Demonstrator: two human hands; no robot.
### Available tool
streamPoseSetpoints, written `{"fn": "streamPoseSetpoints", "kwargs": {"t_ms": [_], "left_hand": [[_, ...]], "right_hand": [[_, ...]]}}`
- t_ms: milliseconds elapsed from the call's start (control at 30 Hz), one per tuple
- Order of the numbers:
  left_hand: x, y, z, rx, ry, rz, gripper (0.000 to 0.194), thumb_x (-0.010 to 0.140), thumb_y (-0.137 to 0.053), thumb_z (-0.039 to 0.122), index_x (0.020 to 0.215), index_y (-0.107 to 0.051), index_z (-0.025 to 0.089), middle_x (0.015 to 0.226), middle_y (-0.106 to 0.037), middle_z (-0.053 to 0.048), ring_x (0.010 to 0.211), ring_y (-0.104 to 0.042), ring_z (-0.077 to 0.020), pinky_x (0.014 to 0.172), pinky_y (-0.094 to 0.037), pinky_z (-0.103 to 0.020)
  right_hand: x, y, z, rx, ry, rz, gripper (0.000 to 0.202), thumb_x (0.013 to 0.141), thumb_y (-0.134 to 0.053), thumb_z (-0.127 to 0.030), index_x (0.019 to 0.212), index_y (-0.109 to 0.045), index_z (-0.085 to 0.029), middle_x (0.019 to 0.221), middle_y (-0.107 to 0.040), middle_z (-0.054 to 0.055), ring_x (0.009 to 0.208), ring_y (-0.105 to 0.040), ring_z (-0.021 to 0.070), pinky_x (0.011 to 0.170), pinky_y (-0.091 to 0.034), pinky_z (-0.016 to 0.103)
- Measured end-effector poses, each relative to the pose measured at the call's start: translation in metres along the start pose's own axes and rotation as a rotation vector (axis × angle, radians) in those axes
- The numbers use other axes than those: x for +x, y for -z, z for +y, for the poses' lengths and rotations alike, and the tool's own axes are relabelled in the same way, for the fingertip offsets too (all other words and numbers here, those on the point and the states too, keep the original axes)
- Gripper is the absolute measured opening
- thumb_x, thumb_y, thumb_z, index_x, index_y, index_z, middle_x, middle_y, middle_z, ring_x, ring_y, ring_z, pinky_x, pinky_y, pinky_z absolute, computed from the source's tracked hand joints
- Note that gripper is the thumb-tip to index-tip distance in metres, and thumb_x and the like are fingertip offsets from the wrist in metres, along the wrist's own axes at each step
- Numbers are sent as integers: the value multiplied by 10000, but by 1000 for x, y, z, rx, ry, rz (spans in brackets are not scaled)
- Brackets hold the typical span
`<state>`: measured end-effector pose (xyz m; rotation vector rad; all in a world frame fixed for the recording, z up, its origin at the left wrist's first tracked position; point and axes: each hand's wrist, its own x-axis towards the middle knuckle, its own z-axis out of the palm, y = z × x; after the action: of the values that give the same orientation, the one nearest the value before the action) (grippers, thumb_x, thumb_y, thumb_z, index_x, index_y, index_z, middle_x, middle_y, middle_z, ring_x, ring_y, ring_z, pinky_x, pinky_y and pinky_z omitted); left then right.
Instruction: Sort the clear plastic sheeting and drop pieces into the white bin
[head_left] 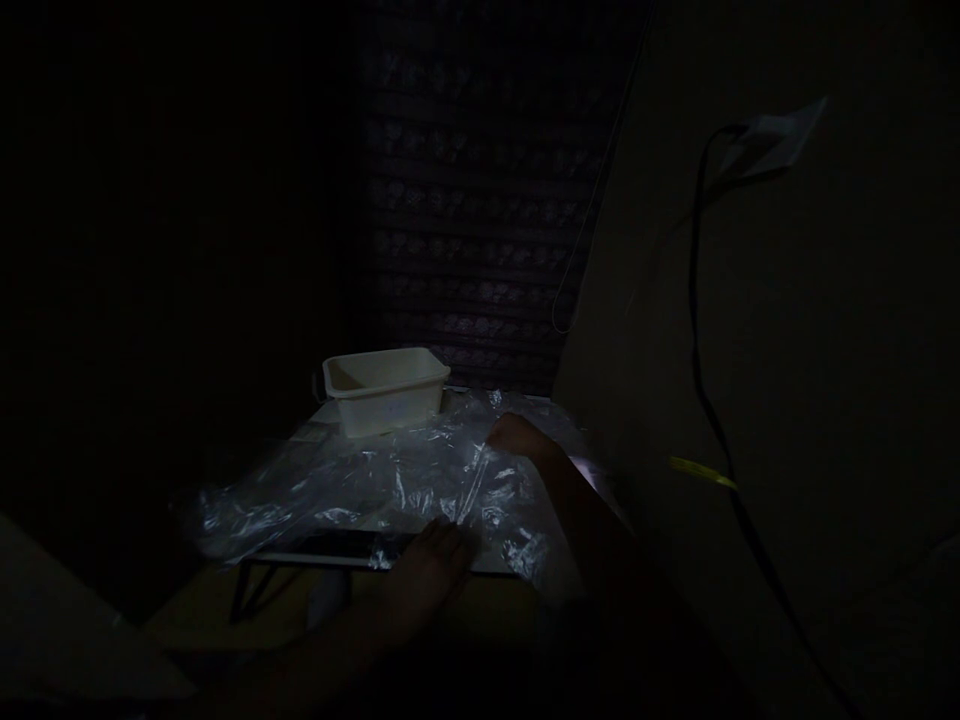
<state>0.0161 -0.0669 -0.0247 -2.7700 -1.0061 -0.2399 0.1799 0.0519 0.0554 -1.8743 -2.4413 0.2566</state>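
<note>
— What are the hands on?

— A big sheet of clear plastic (375,490), crumpled and shiny, spread over a small table (315,560). The left hand (431,560) lies palm down on the near edge of the plastic, fingers together and flat rather than curled round anything. The right hand (517,435) is further back on the plastic, and seems to pinch up a fold of it, since a taut crease runs from its fingers towards the left hand. The room is too dark to be sure of that pinch.

— What else is on the plastic?

— A pale plastic tub (384,390), open at the top, stands at its far edge, well behind both hands. Whether it rests on the plastic or just beyond it I cannot tell.

— Any writing or brand?

— None that can be read; there is a faint mark on the tub's front, too dim to make out.

— And beside the plastic?

— To its right rises a wall with a socket (776,135) and a black cable (701,330) hanging down from it, a yellow tag (701,472) on the cable.
</note>
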Motion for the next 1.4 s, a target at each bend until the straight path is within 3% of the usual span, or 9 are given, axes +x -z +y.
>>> {"fn": "streamPoseSetpoints", "kwargs": {"t_ms": [233, 367, 500, 600, 867, 967, 1167, 1267, 1400], "left_hand": [[0, 2, 0, -15, -14, 3, 267, 709, -363, 103, 959, -443, 153, 983, -504, -58, 899, -430, -167, 818, -290, -327], [-1, 9, 2, -104, 61, -11, 215, 712, -358, 173, 887, -480, 145, 902, -529, -64, 828, -458, -168, 738, -350, -298], [-1, 13, 4, -169, 141, -35, 296, 680, -402, 271, 943, -438, 141, 912, -500, -75, 822, -448, -181, 706, -363, -295], [0, 15, 5, -168, 177, -59, 283, 679, -401, 271, 931, -433, 145, 908, -489, -79, 823, -442, -185, 700, -358, -303], [0, 20, 0, -276, 249, -71, 217, 744, -263, 237, 824, -446, 153, 817, -481, -64, 694, -469, -134, 614, -366, -248], [-2, 18, -6, -379, 323, -68, 185, 737, -252, 190, 776, -431, 159, 755, -489, -43, 629, -469, -114, 563, -357, -221], [-7, 15, -11, -523, 443, 79, 222, 678, -328, 152, 890, -392, 154, 804, -517, -63, 720, -481, -137, 609, -345, -229], [-8, 12, -12, -656, 536, 139, 262, 686, -314, 178, 944, -360, 170, 733, -535, -40, 645, -503, -131, 569, -354, -228], [-8, 4, -18, -854, 698, 281, 261, 687, -312, 244, 939, -317, 175, 557, -489, 24, 500, -491, -117, 474, -358, -221]], "right_hand": [[-5, 4, -2, 168, -98, -2, 232, 606, -408, -259, 551, -566, -99, 526, -562, 53, 466, -500, 100, 411, -338, 171], [-3, 2, -7, 376, -155, -47, 213, 608, -405, -226, 473, -513, -102, 408, -516, 23, 383, -482, 80, 394, -363, 161], [-3, 1, -18, 658, -249, -92, 220, 648, -367, -210, 485, -467, -101, 309, -445, 0, 339, -483, 92, 367, -386, 171], [-2, -2, -26, 742, -261, -92, 223, 659, -371, -213, 484, -450, -98, 281, -420, -5, 306, -470, 95, 337, -377, 170], [9, -11, -37, 834, -216, -82, 57, 629, -413, -94, 626, -470, -97, 294, -413, -48, 312, -471, 84, 334, -357, 150], [14, -13, -41, 884, -206, -76, 105, 635, -409, -85, 725, -459, -109, 320, -423, -59, 310, -464, 76, 332, -340, 145], [21, -16, -49, 937, -128, -133, 144, 707, -365, -216, 792, -437, -125, 411, -474, -38, 295, -443, 62, 322, -304, 148], [20, -18, -47, 991, -67, -171, 218, 734, -318, -303, 853, -410, -146, 474, -496, -31, 309, -448, 57, 323, -301, 148], [18, -18, -37, 964, -76, -46, 197, 725, -339, -272, 869, -407, -155, 520, -506, -32, 306, -424, 34, 319, -285, 135]]}}
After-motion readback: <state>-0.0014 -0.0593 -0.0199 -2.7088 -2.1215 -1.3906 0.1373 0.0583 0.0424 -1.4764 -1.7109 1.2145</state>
